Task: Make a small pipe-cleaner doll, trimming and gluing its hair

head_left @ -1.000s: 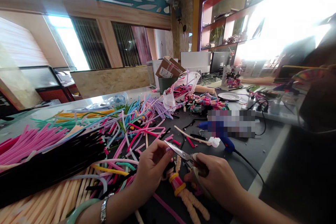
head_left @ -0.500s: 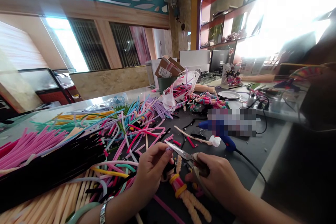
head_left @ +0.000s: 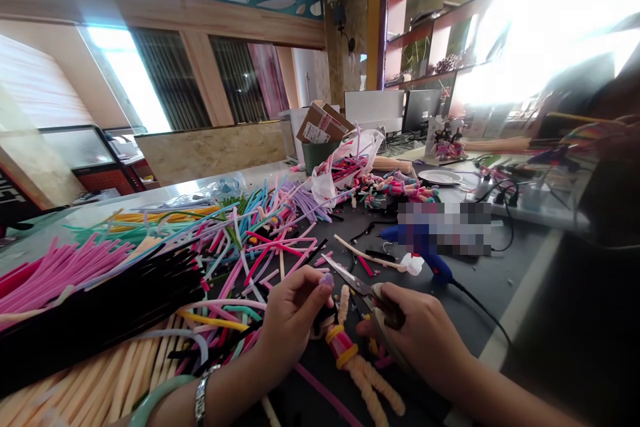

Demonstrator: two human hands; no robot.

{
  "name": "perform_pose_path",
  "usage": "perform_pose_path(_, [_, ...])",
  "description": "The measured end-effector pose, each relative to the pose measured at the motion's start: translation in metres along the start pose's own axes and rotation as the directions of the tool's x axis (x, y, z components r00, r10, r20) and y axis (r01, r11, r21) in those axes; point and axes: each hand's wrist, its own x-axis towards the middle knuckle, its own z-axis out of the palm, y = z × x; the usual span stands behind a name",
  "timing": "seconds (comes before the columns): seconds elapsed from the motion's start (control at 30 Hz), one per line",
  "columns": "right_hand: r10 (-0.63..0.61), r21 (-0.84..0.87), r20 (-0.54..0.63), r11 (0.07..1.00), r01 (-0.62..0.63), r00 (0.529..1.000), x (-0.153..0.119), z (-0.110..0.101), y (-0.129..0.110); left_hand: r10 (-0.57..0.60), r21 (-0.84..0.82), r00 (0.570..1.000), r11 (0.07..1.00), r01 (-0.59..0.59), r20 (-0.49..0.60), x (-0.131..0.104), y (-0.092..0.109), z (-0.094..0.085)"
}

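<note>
My left hand (head_left: pixel 295 313) is closed in a pinch on a small lilac fuzzy piece (head_left: pixel 327 278), which shows at the fingertips. A pair of scissors (head_left: pixel 356 283) is in my right hand (head_left: pixel 417 327), its fingers wrapped round the handles. The pointed blades reach left, just beyond the lilac piece and apart from it. Below the blades lies a pipe-cleaner doll (head_left: pixel 342 347) with a pink body, yellow bands and twisted beige limbs. Its dark head is partly hidden behind my left fingers, and I cannot tell whether they touch it.
Pink pipe cleaners (head_left: pixel 75 273), a black bundle (head_left: pixel 110 307) and beige ones (head_left: pixel 100 377) lie to the left. A blue glue gun (head_left: pixel 435 263) with a cord rests on the right. Finished dolls (head_left: pixel 400 187) and a white plastic bag (head_left: pixel 325 183) lie farther back.
The scissor blades have shifted up and right, away from the lilac piece, which now shows more fully. My left hand keeps its pinch. The view has tilted slightly.
</note>
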Motion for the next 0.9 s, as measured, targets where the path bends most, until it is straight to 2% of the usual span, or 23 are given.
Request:
perform_pose_path(0.33, [-0.007,0.025,-0.008,1.000,0.007,1.000,0.0005,0.0002,-0.0011,0.003,-0.063,1.000,0.998,-0.003,-0.001,0.0010,0.0030,0.0010])
perform_pose_path(0.9, [-0.031,0.062,-0.005,0.998,0.031,1.000,0.0014,-0.0022,-0.0029,-0.016,-0.053,1.000,0.998,0.016,0.010,0.0000,0.0024,0.0004])
